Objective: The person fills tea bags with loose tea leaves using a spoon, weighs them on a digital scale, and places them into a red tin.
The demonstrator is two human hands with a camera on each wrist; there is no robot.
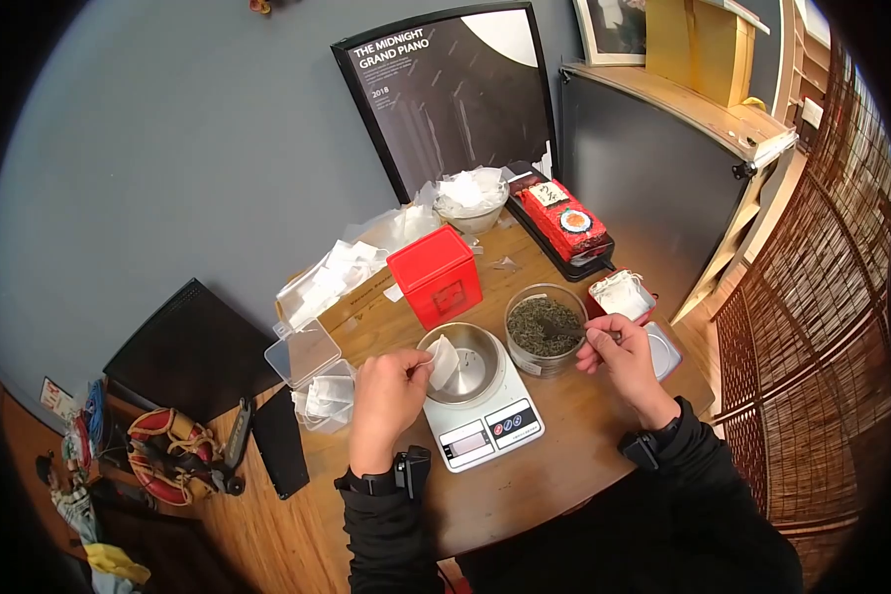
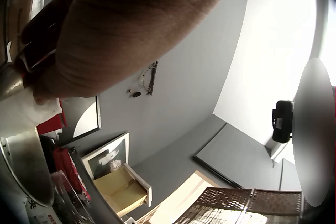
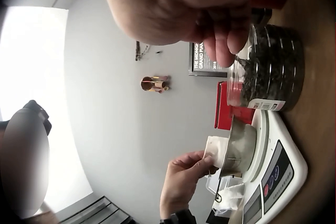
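Observation:
A white pouch (image 1: 444, 362) is pinched between thumb and fingers of my left hand (image 1: 386, 396), over the metal bowl (image 1: 477, 364) on the white kitchen scale (image 1: 478, 433). In the right wrist view the pouch (image 3: 216, 149) hangs at the bowl's rim. My right hand (image 1: 624, 364) is at the right rim of a clear jar (image 1: 544, 322) of dark green dried leaves. Its fingers are bent, with thumb and fingertips close together; whether they hold something small cannot be made out. In the left wrist view, my left hand (image 2: 115, 29) hides much of the bowl.
Behind the scale stands a red tin (image 1: 436, 277). White pouches fill a bowl (image 1: 471, 194) at the back and an open plastic box (image 1: 327, 396) at left. A red package (image 1: 568, 223) lies on a black tray. More pouches (image 1: 622, 294) sit in a tin at right.

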